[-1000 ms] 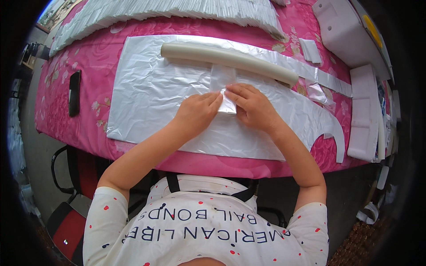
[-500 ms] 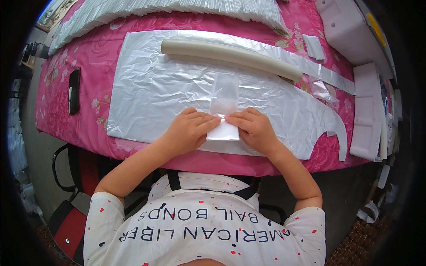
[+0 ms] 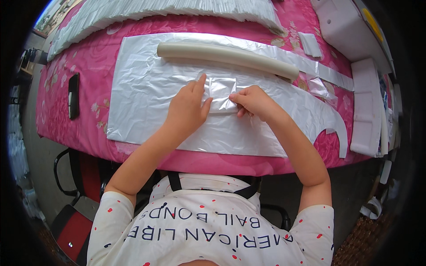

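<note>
A small folded square of clear plastic film [image 3: 222, 94] lies on a large sheet of silvery-white plastic [image 3: 146, 97]. Pinched between the thumb and forefinger of my right hand [image 3: 254, 103] is the right edge of the folded film. My left hand [image 3: 188, 103] rests flat at the film's left side, fingers stretched out and thumb apart, holding nothing. A long pale cardboard tube [image 3: 226, 58] lies across the sheet, just beyond the folded film.
The pink flowered tablecloth [image 3: 55, 111] shows round the sheet. A long row of stacked white folded packets [image 3: 177, 6] lines the far side. A black phone [image 3: 73, 95] lies at left, a small white stack [image 3: 310, 44] at far right. White foam boxes [image 3: 364, 106] stand on the right.
The film strip that both hands were pressing near the table edge is now folded into a square farther away. My left hand has let go and opened; my right hand has moved to the square's right edge.
</note>
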`<act>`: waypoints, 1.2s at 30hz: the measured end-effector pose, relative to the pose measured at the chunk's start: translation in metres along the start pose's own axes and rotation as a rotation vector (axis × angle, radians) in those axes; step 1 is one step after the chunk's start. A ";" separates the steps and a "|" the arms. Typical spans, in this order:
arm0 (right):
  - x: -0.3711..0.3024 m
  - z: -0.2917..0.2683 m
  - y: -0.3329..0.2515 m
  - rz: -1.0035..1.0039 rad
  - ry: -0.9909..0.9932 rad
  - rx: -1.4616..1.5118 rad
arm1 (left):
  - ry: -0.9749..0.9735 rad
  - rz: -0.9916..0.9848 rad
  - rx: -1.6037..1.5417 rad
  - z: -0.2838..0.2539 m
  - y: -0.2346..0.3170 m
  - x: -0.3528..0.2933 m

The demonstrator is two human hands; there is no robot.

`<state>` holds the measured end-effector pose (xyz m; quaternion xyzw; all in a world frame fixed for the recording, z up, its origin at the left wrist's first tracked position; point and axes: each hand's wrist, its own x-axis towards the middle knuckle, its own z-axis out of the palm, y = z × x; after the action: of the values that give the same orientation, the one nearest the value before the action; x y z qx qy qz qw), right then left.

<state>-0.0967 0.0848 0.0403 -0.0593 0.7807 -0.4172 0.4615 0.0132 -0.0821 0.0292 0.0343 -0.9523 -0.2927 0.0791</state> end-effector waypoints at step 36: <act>0.013 0.129 0.025 -0.830 0.456 -0.862 | -0.408 -0.940 -1.119 -0.045 -0.033 -0.186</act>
<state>0.0029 0.0180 -0.0153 -0.4467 0.8691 -0.2118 0.0185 0.2048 -0.1137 0.0232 0.3362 -0.5425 -0.7358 -0.2263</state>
